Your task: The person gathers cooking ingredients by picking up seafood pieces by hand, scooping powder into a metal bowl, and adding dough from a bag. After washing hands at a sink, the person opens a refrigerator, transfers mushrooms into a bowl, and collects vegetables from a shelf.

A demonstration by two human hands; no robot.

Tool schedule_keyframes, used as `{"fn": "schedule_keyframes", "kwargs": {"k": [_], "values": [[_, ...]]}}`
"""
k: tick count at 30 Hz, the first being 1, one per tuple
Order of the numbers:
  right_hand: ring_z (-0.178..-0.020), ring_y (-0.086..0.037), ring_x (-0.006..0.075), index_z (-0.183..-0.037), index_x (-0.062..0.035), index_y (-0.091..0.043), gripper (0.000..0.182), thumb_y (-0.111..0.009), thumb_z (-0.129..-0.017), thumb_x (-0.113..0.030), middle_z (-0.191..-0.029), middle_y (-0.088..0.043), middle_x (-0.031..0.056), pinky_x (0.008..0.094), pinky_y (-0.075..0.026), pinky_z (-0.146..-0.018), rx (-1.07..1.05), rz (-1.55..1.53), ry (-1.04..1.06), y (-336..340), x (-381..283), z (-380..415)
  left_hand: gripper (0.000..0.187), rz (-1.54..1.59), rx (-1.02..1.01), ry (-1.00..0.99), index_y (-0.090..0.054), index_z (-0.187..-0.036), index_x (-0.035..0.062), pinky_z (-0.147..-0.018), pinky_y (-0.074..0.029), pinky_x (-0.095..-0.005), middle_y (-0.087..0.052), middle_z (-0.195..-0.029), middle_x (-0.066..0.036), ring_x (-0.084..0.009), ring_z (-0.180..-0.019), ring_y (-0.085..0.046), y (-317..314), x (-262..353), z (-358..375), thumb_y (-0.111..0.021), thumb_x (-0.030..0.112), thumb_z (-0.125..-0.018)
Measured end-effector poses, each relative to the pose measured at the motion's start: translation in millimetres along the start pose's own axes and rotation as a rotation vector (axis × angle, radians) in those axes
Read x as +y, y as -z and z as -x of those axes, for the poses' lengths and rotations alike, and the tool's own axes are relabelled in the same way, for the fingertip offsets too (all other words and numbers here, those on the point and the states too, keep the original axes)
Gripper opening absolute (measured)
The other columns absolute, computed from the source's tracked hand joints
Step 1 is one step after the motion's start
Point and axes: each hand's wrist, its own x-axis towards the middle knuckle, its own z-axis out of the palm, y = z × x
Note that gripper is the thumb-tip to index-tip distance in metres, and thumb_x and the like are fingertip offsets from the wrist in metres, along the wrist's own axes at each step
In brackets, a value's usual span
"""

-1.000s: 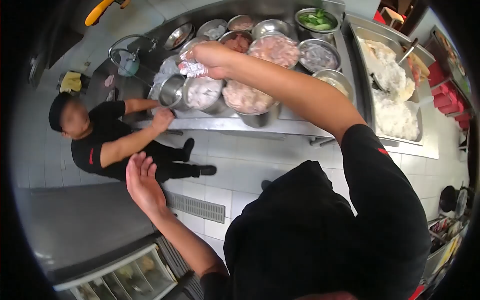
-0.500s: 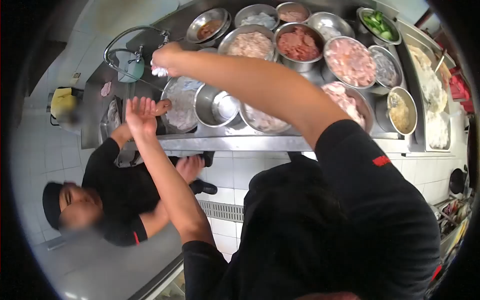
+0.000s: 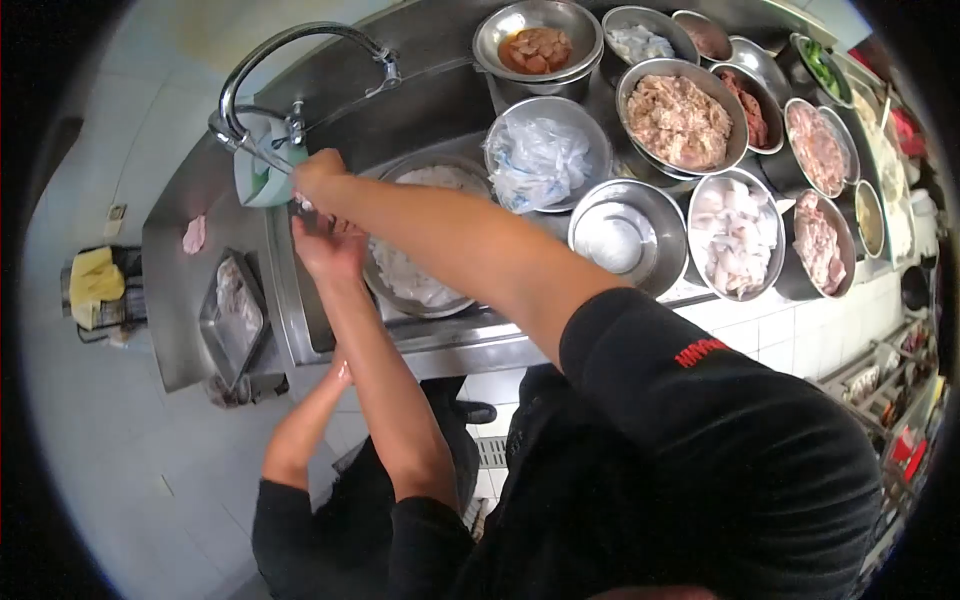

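Observation:
My right hand (image 3: 320, 178) is at the end of a short metal spout (image 3: 262, 150), beside the pale container of greenish liquid (image 3: 262, 190). Its fingers curl downward and are mostly hidden, with a little white, foam-like stuff below them. Just underneath is my left hand (image 3: 333, 250), palm up with fingers apart, close to or touching the right one. A tall curved tap (image 3: 300, 32) arches above both. Beside my hands, a round metal bowl of pale, whitish food (image 3: 410, 285) sits in the sink, partly covered by my right forearm.
A bowl with plastic bags (image 3: 540, 155), an empty metal pot (image 3: 627, 240) and several bowls of raw meat (image 3: 680, 120) line the counter to the right. On the left lie a metal tray (image 3: 235, 310) and a pink cloth-like piece (image 3: 194, 234). A co-worker's arm (image 3: 305, 425) reaches in below my left forearm.
My view has turned left toward the sink. My left hand has come up under my right hand, which has moved to the spout. The co-worker's head has left the view.

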Motion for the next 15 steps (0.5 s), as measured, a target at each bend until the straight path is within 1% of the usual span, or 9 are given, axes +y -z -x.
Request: {"fn": "schedule_keyframes", "kwargs": {"k": [1,2,4,5,7,10,12,13,15], "values": [[-0.051,-0.059,0.0234,-0.065,0.001,-0.063,0.015,-0.063,-0.073,-0.011,-0.068,-0.063,0.0157,0.035,-0.044,-0.043,-0.011,0.049,0.03,-5.3,12.3,-18.0,0.056,0.078,-0.101,0.017,-0.037,-0.123,0.0014,-0.094,-0.037,-0.044,-0.041,-0.124,-0.017,-0.0304,-0.113,-0.043,3.0,-2.3,-11.4,-0.033,0.046,-0.09],[-0.05,-0.059,0.0236,-0.064,0.0004,-0.062,0.016,-0.063,-0.074,-0.013,-0.067,-0.063,0.0151,0.0345,-0.043,-0.041,-0.016,0.09,0.056,-7.9,24.1,-34.1,0.054,0.125,-0.206,0.083,-0.04,-0.121,0.0019,-0.093,-0.038,-0.0435,-0.043,-0.122,-0.017,-0.0301,-0.112,-0.044,2.1,-2.7,-23.2,-0.034,0.045,-0.089],[-0.075,-0.059,0.0241,-0.076,-0.0034,-0.06,0.019,-0.054,-0.082,-0.02,-0.083,-0.063,0.0134,0.0361,-0.044,-0.063,0.132,0.543,0.369,-2.8,48.4,-45.5,0.049,0.222,-0.397,0.227,-0.045,-0.117,0.0029,-0.092,-0.04,-0.0424,-0.048,-0.118,-0.018,-0.0296,-0.108,-0.048,6.4,1.3,-45.7,-0.036,0.042,-0.089],[-0.089,-0.056,0.0235,-0.086,-0.0044,-0.059,0.017,-0.051,-0.084,-0.019,-0.093,-0.061,0.0146,0.0385,-0.042,-0.074,0.221,0.617,0.474,-4.4,66.5,-36.9,0.045,0.214,-0.422,0.265,-0.046,-0.115,0.0034,-0.09,-0.041,-0.0423,-0.05,-0.115,-0.018,-0.0301,-0.106,-0.05,12.7,2.6,-63.2,-0.039,0.039,-0.089],[-0.103,-0.053,0.0242,-0.095,-0.0051,-0.059,0.02,-0.048,-0.083,-0.016,-0.102,-0.059,0.0163,0.0408,-0.039,-0.085,0.421,0.769,0.645,-6.6,78.8,-21.9,0.037,0.199,-0.475,0.334,-0.05,-0.111,0.0044,-0.085,-0.044,-0.0421,-0.054,-0.109,-0.017,-0.0311,-0.101,-0.053,35.1,-4.7,-109.2,-0.043,0.033,-0.087],[-0.104,-0.053,0.0278,-0.093,-0.0044,-0.059,0.021,-0.049,-0.077,-0.013,-0.098,-0.06,0.0182,0.0406,-0.04,-0.086,0.766,0.957,0.792,-15.4,96.7,-11.7,0.028,0.105,-0.465,0.09,-0.052,-0.107,0.0054,-0.078,-0.046,-0.0365,-0.056,-0.105,-0.014,-0.0266,-0.093,-0.056,49.3,-13.8,-125.1,-0.054,0.017,-0.082],[-0.105,-0.052,0.0302,-0.092,-0.0039,-0.059,0.022,-0.05,-0.073,-0.011,-0.096,-0.06,0.0194,0.0405,-0.04,-0.087,0.983,1.075,0.887,-20.6,100.0,-9.8,0.027,0.041,-0.413,-0.006,-0.053,-0.106,0.0057,-0.078,-0.046,-0.0372,-0.057,-0.103,-0.014,-0.0273,-0.092,-0.056,50.2,-14.3,-130.6,-0.054,0.018,-0.082],[-0.101,-0.054,0.0317,-0.089,-0.0024,-0.06,0.021,-0.051,-0.071,-0.01,-0.093,-0.06,0.0205,0.0418,-0.042,-0.084,0.694,1.024,0.828,-10.2,80.8,0.1,0.027,-0.012,-0.384,-0.036,-0.054,-0.105,0.0058,-0.078,-0.046,-0.0375,-0.057,-0.103,-0.014,-0.0277,-0.092,-0.056,49.9,-12.3,-130.0,-0.054,0.019,-0.082],[-0.094,-0.057,0.0346,-0.083,0.0005,-0.061,0.019,-0.053,-0.068,-0.008,-0.088,-0.06,0.0225,0.0444,-0.046,-0.078,0.134,0.893,0.701,25.9,18.7,34.6,0.026,-0.11,-0.339,-0.049,-0.055,-0.104,0.0061,-0.078,-0.046,-0.0382,-0.058,-0.101,-0.014,-0.0284,-0.091,-0.056,48.8,-8.6,-127.5,-0.054,0.02,-0.082]]}}
